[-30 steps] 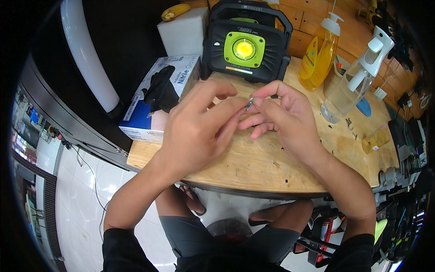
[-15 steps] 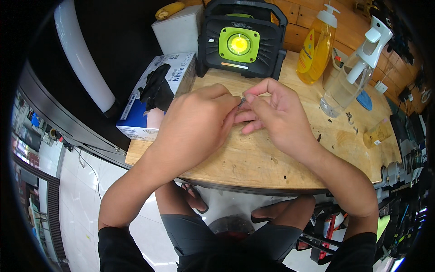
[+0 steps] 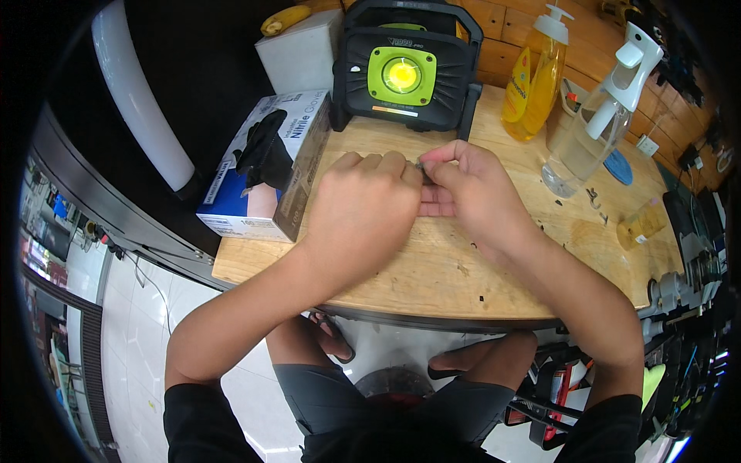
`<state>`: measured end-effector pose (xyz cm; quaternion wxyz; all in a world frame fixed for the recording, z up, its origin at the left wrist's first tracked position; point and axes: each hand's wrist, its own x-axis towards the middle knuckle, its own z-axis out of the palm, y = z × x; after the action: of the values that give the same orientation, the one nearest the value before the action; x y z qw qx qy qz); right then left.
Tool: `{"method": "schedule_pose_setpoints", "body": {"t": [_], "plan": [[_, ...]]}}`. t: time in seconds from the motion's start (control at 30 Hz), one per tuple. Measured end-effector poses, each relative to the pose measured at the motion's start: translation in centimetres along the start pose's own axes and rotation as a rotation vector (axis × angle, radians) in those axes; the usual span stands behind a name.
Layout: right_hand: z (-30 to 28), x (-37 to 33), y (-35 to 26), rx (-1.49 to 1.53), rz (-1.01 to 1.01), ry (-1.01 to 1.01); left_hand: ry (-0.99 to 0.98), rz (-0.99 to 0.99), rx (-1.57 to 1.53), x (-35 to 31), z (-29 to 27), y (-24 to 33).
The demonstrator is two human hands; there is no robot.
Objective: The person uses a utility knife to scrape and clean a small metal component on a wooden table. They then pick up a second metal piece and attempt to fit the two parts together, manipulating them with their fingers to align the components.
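Note:
My left hand [image 3: 367, 204] is closed with its back turned up, over the middle of the wooden tabletop [image 3: 417, 274]. Right beside it, my right hand [image 3: 482, 189] pinches a small dark piece [image 3: 424, 174] between thumb and forefinger. That piece is too small and too covered to name, and it sits where the two hands meet. Most fingertips of my left hand are hidden behind its knuckles, so what they grip cannot be made out. The lower fingers of my right hand curl in toward the left hand.
A glove box [image 3: 266, 166] with a black glove sticking out stands at left. Behind my hands is a lit work lamp [image 3: 405, 77]. A yellow pump bottle [image 3: 532, 85], a clear spray bottle [image 3: 583, 154] and dark bits [image 3: 593, 197] are at right.
My left hand has moved right and turned, so its back now faces more upward. My right hand has shifted slightly right and its fingers have drawn closer around the small piece.

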<state>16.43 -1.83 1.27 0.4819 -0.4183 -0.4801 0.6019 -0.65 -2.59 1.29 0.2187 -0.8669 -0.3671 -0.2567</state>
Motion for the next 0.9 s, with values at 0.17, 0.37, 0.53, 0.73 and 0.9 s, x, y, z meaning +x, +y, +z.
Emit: {"method": "schedule_pose_setpoints", "body": {"t": [0.17, 0.37, 0.53, 0.73, 0.9], "plan": [[0.0, 0.0, 0.0, -0.024, -0.034, 0.003, -0.036, 0.091, 0.022, 0.8, -0.4, -0.8], [-0.6, 0.5, -0.3, -0.106, -0.080, -0.040, 0.064, 0.161, -0.114, 1.4, -0.8, -2.2], [-0.4, 0.1, -1.1, -0.155, -0.033, -0.025, 0.063, 0.030, -0.332, 0.5, -0.3, -2.8], [0.0, -0.8, -1.5, -0.200, -0.057, -0.068, 0.128, -0.142, -0.621, -1.1, 0.1, -2.4], [0.6, -1.6, -1.5, -0.200, -0.093, -0.066, 0.139, -0.186, -0.731, -1.5, -0.1, -2.5]]}}
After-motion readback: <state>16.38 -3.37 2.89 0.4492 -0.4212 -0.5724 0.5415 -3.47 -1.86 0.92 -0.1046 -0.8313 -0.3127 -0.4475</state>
